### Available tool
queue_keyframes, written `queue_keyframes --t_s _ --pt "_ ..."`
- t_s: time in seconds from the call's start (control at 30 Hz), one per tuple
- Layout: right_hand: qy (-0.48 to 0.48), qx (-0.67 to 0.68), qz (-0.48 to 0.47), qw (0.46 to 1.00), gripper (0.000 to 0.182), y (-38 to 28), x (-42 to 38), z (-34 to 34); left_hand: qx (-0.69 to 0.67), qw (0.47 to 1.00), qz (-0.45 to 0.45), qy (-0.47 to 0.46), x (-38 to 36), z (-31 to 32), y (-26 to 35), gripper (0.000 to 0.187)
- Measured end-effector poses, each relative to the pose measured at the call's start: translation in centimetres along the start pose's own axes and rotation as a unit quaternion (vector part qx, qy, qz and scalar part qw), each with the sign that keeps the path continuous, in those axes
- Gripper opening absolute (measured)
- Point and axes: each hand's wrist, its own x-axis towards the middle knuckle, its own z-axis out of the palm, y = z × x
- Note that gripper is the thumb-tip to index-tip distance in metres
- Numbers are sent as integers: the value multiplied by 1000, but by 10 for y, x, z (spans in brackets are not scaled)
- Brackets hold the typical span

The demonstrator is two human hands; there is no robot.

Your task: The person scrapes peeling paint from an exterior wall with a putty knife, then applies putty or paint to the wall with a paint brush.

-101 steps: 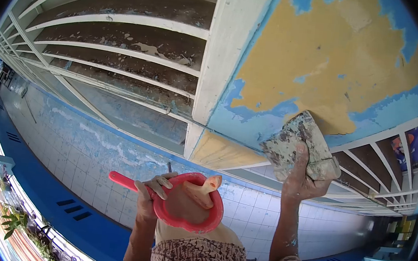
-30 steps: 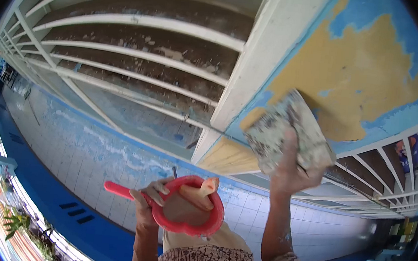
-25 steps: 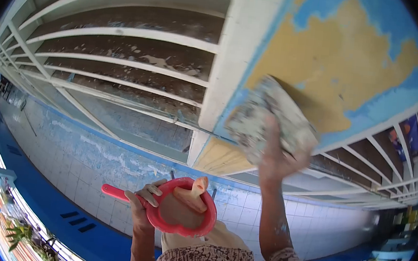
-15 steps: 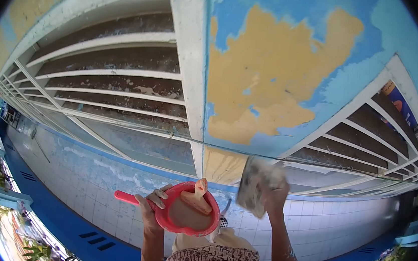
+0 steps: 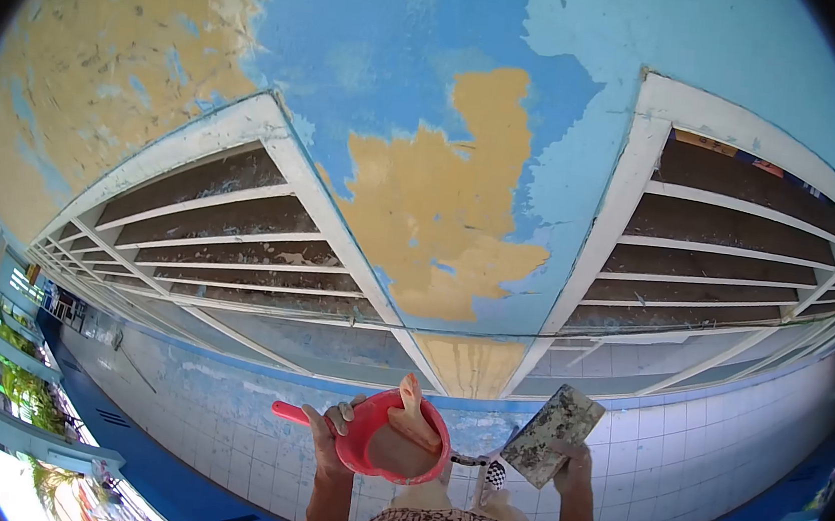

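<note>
My left hand [image 5: 328,437] is wrapped round the near side of a red plastic dipper [image 5: 347,447], where its handle meets the bowl. A grey-brown mix [image 5: 401,454] lies in the bowl. Leaning in it is a pale scraper-like tool [image 5: 414,419] with an orange-tinged upright handle. My right hand [image 5: 572,466] grips the lower right side of a flat rectangular board [image 5: 553,436], grey and speckled with stains. The board is tilted and apart from the wall, to the right of the dipper.
Ahead stands a blue wall [image 5: 376,66] with a bare yellowish patch [image 5: 432,212]. White slatted window frames [image 5: 636,181] flank it on both sides. A thin cable [image 5: 491,334] crosses below the patch. White tiles [image 5: 660,455] lie lower down, and a blue band [image 5: 185,484] runs beneath them.
The view has swung so the yellowish patch sits lower and further left. My right hand has brought the board down and away from the wall; it was blurred by motion before.
</note>
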Motion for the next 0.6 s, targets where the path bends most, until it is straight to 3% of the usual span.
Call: queue_keyframes --t_s 0.1,0.17,0.23,0.3,0.37,0.43,0.57,0.6 --pt "-20 -5 29 999 43 18 -3 9 26 999 -1 -23 12 3 12 68" --pt "-40 27 -19 999 44 25 -6 26 -6 999 9 -40 21 1 22 68" --pt "-32 -142 -232 962 38 -7 -36 111 -10 999 20 -28 30 -8 33 68" --pt "3 -245 -408 879 34 -14 -48 179 -15 999 29 -18 40 -19 45 68" --pt "18 -451 -631 631 38 -25 -55 231 -23 999 46 -6 48 -34 56 69" --pt "-14 -514 -706 487 44 7 -24 271 -37 998 53 5 54 -55 71 69" --pt "22 -552 -681 480 45 73 28 268 -26 994 98 46 55 -91 95 68" --pt "29 -573 -683 453 39 83 43 257 -35 993 104 45 53 -93 100 67"
